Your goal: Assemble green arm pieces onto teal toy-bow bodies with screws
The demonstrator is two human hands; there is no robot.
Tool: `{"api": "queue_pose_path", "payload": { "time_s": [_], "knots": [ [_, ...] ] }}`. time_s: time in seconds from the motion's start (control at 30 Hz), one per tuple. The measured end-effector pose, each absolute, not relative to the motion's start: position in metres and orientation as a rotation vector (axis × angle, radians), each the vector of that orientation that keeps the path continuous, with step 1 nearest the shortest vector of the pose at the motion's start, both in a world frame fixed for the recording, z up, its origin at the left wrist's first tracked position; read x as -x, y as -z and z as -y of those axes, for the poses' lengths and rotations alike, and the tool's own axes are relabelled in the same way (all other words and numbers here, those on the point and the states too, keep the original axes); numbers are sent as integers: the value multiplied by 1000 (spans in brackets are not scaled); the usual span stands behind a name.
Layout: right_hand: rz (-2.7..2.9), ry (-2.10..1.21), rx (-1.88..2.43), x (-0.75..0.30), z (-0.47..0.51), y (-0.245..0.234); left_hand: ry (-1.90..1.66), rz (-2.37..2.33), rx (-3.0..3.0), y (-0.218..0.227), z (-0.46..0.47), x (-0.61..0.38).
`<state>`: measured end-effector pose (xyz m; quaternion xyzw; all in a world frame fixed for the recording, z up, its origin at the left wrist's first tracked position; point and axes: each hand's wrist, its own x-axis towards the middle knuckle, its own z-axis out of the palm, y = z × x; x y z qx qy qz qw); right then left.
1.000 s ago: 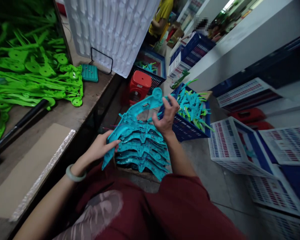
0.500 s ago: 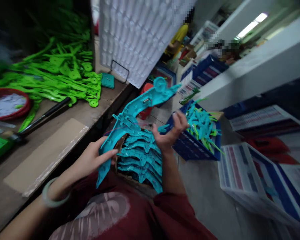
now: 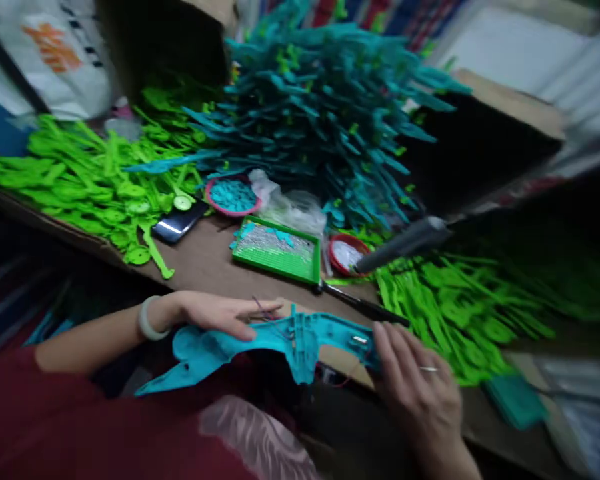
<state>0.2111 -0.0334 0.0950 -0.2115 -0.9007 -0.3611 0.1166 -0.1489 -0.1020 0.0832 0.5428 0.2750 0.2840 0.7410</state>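
Note:
A turquoise curved plastic shell (image 3: 305, 340) lies level in front of my body at the bench's front edge. Its inner side, with ribs and a small shiny metal part near the right end, faces me. My left hand (image 3: 215, 317) holds its left half, the thumb on the face and the fingers stretched along the upper edge. My right hand (image 3: 415, 373) is wrapped round the right end, which hides that tip. Thin dark wires show by the middle of the shell.
On the bench (image 3: 200, 267) stand a green tray (image 3: 280, 257) of small metal pieces, a red bowl (image 3: 347, 253) and a pink bowl (image 3: 233, 195). Green plastic parts (image 3: 90, 180) are heaped left and right. A tall turquoise pile (image 3: 325, 113) rises behind. A black-handled tool (image 3: 365, 307) lies close to the shell.
The view has swung from the crate side to face the bench. The shell has turned from slanting to level, and my right hand, previously free in the air, now grips its right end.

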Motion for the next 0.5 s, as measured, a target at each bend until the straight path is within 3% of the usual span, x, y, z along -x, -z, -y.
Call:
{"api": "queue_pose_path", "payload": {
  "time_s": [0.13, 0.27, 0.4, 0.5],
  "knots": [
    [2750, 805, 522, -158, 13, -49, -1132, -530, -628, -58, 111, 186],
    [2792, 741, 661, -145, 0, -8, -1458, -927, -428, -43, 111, 232],
    [2838, 631, 764, -155, -14, 4, -1329, -1546, -690, -42, 115, 259],
    [2871, 257, 671, -148, -22, -10, -990, -1930, -1291, -50, 114, 245]
  ]
}}
